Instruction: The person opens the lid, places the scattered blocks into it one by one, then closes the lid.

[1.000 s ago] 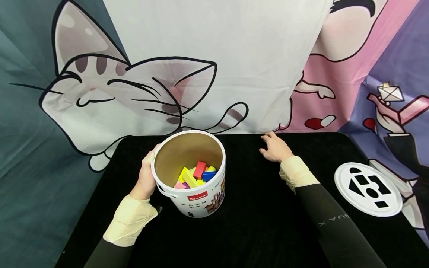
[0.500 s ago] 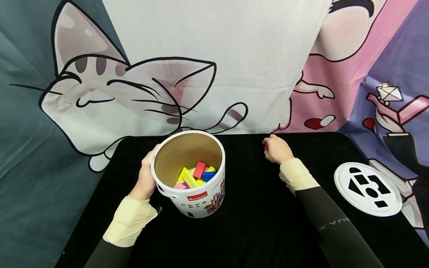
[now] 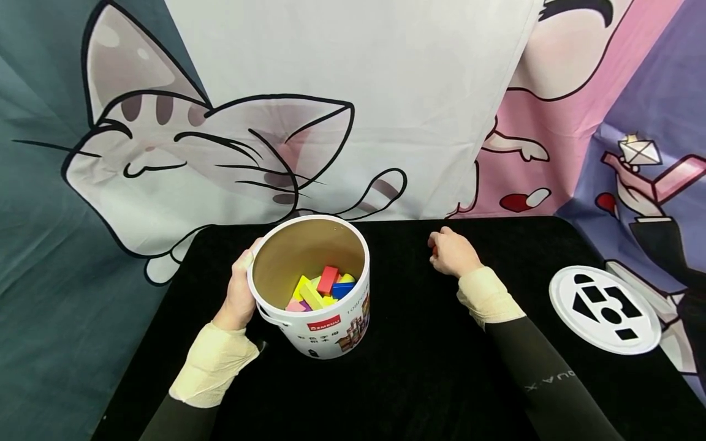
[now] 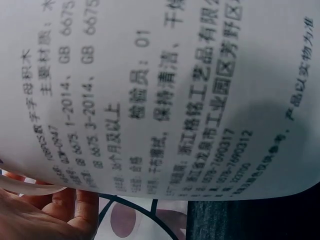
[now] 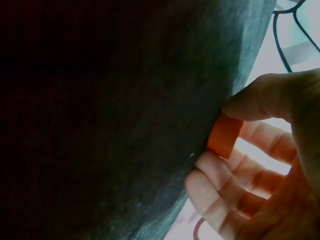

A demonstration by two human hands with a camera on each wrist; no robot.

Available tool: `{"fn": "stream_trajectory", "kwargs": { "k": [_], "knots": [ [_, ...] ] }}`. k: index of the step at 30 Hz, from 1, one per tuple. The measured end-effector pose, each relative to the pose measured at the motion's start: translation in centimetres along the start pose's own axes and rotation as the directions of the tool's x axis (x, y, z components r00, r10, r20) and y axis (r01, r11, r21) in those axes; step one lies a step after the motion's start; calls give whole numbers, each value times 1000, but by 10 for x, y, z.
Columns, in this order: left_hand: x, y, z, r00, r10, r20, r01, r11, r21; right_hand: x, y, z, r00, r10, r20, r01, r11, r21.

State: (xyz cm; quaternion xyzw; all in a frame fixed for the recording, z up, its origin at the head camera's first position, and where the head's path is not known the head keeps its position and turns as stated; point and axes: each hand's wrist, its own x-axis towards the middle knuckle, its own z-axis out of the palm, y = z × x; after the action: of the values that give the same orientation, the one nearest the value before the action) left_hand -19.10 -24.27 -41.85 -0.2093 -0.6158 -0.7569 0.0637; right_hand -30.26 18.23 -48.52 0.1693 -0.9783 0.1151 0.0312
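Note:
A white bucket (image 3: pixel 325 334) with a printed label stands left of the table's middle, its mouth facing me. Coloured blocks (image 3: pixel 320 291) in yellow, red, blue, pink and purple lie in the bottom. My left hand (image 3: pixel 241 288) grips the bucket's left side near the rim. In the left wrist view its curled fingers (image 4: pixel 75 207) show beside the bucket wall, by the white handle (image 4: pixel 35 187). Near the table's far edge my right hand (image 3: pixel 453 252) pinches a small orange block (image 5: pixel 225 136) between thumb and fingers; most of that block is hidden in the head view.
A round white lid (image 3: pixel 573 331) with shaped cut-outs lies on the black table (image 3: pixel 419 367) at the right. Cloth with cartoon figures (image 3: pixel 430 110) hangs right behind the far edge and along both sides.
My right hand, spread out a second ago, has closed its fingers on the orange block and drawn slightly back toward me. The left hand and the bucket have stayed put.

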Motion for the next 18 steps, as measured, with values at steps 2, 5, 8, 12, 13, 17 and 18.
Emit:
{"fn": "stream_trajectory", "kwargs": {
  "k": [2, 5, 8, 12, 13, 17, 18],
  "knots": [
    [0, 0, 0, 1000, -2, 2, 2, 1000, 2, -3, -3, -1, 1000, 8, 19, -8, 1000, 2],
    [-1, -1, 1, 1000, -8, -1, 8, 1000, -1, -8, -7, -2, 998, 24, 50, -25, 1000, 13],
    [-1, -1, 1, 1000, -11, 4, 11, 1000, -6, -12, -11, -3, 997, 36, 75, -39, 999, 38],
    [-1, -1, 1, 1000, -11, 8, 11, 1000, -13, -17, -19, -2, 997, 42, 67, -47, 995, 84],
    [-1, -1, 1, 1000, -12, 5, 12, 1000, -14, -18, -22, -2, 998, 40, 55, -45, 995, 93],
    [0, 1, 2, 1000, -5, -9, 5, 1000, -5, -17, -37, -5, 999, 7, -42, 0, 989, 147],
    [0, 1, 2, 1000, -7, -8, 7, 1000, -5, -16, -42, -7, 997, -7, -74, 19, 986, 165]
  ]
}}
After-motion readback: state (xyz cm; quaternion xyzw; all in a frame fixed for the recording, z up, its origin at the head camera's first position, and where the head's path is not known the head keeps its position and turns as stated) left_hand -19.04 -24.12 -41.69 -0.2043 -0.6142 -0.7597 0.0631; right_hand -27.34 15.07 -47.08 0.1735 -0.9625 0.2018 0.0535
